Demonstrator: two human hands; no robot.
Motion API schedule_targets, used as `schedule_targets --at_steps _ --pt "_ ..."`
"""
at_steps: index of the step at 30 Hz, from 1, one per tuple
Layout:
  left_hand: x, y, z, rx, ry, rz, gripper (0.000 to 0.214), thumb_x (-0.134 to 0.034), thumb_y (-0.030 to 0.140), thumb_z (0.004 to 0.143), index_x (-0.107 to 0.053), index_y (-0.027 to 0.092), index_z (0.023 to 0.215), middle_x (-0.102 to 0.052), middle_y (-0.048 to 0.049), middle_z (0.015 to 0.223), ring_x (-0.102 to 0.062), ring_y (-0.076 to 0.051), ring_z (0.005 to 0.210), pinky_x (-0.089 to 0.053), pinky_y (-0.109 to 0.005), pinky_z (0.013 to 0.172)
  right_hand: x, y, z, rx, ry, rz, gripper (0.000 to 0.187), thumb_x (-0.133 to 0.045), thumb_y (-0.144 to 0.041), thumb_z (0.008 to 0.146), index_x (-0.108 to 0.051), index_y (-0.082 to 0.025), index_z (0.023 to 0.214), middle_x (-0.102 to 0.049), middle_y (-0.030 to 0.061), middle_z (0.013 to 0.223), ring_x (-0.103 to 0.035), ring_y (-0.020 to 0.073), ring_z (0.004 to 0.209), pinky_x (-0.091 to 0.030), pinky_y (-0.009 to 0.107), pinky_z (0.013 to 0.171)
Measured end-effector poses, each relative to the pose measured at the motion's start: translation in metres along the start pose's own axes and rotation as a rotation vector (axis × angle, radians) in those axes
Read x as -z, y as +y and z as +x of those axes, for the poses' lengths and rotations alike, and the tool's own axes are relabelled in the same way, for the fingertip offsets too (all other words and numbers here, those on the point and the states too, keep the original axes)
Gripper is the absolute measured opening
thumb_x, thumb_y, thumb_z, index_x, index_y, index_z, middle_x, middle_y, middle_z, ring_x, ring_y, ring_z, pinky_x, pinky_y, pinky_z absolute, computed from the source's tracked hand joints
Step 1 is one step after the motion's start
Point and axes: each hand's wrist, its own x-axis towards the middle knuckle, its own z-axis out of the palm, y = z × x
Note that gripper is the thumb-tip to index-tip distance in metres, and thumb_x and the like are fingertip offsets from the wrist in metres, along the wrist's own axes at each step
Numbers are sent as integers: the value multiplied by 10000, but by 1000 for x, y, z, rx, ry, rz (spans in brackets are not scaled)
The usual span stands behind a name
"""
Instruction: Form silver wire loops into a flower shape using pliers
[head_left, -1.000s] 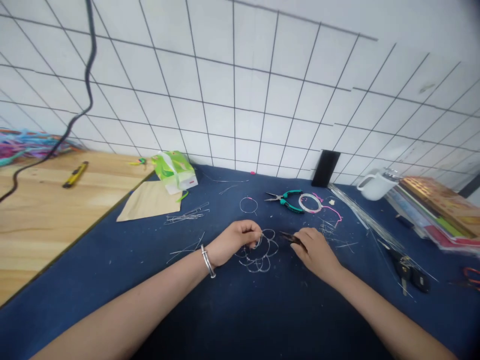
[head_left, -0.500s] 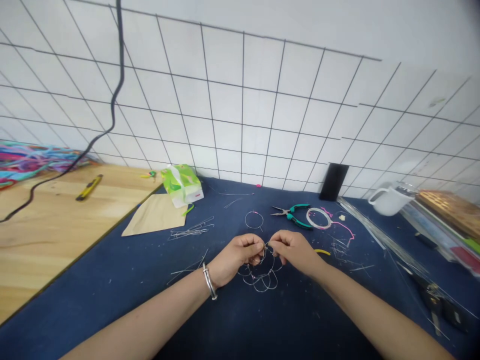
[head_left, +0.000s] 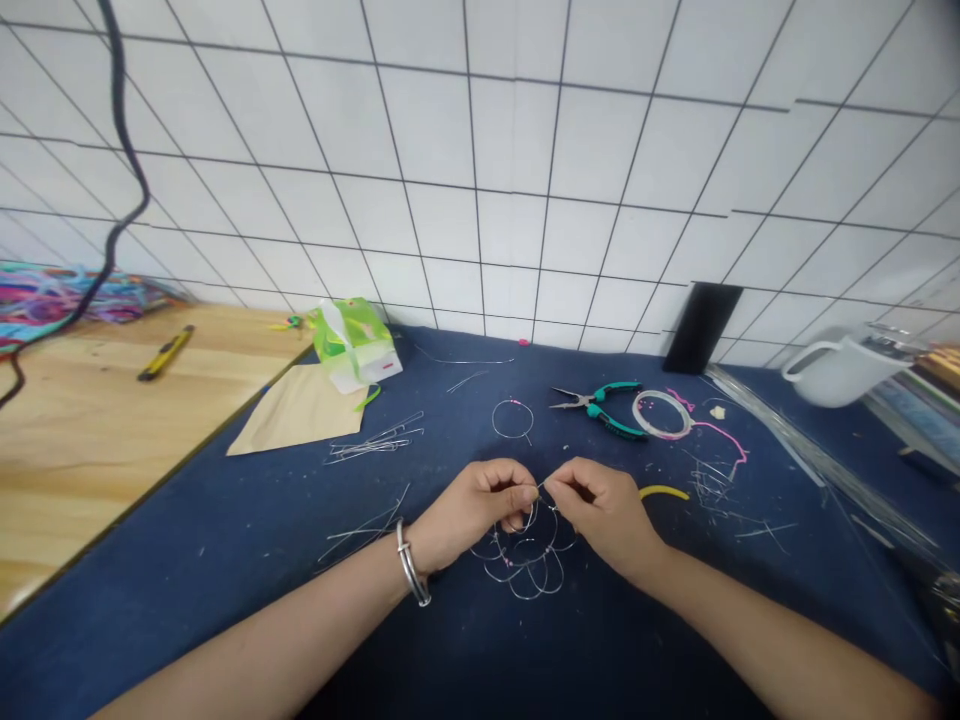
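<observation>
Between my hands hangs a looped wire piece, several thin silver wire loops joined like petals with tiny pink bits at the joins. My left hand, wearing a silver bangle at the wrist, pinches the top of this piece between thumb and fingers. Close beside it, my right hand is closed in a pinch on a thin wire end at the same spot. The fingertips hide the exact join. A separate wire ring with a pink bit lies on the blue cloth just beyond my hands.
Teal-handled pliers, a ring-shaped white coil with pink cord and a yellow curved handle lie to the right. Bent wires, a beige sheet and a green tissue pack are left. A white mug stands far right.
The view has tipped down and shifted a little. My right hand's fingertips have drawn slightly away from my left's, with a short stretch of wire showing between them.
</observation>
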Motion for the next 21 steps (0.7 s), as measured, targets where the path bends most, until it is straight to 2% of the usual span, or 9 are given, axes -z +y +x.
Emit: schedule_targets --at_steps 4,12,17,21 --pt "-1 2 0 -3 -15 95 155 -540 283 794 -574 140 745 -536 16 646 -488 -78 539 -430 -217 552 -4 1 0 102 44 -111 136 -503 -169 787 -578 -185 675 -520 -40 587 -466 82 546 -357 206 543" --pt "-1 6 0 -33 -80 140 178 -513 296 815 -581 137 774 -535 6 671 -511 -94 581 -444 -235 581 -4 3 0 96 -1 -92 119 -497 -167 795 -575 -191 708 -540 -42 607 -488 81 562 -364 201 548" --pt "-3 7 -3 -71 10 148 166 -507 287 821 -567 143 765 -492 27 634 -473 -80 543 -419 -212 543 -5 3 -1 74 -19 -76 72 -513 -172 778 -578 -201 788 -567 -34 657 -515 93 595 -389 208 567" --pt "-6 6 -5 -117 85 191 174 -497 280 829 -552 144 735 -489 30 617 -465 -79 526 -401 -204 521 -5 2 -2 106 -9 -146 96 -490 -157 783 -539 -190 707 -522 -33 624 -480 94 575 -369 213 553"
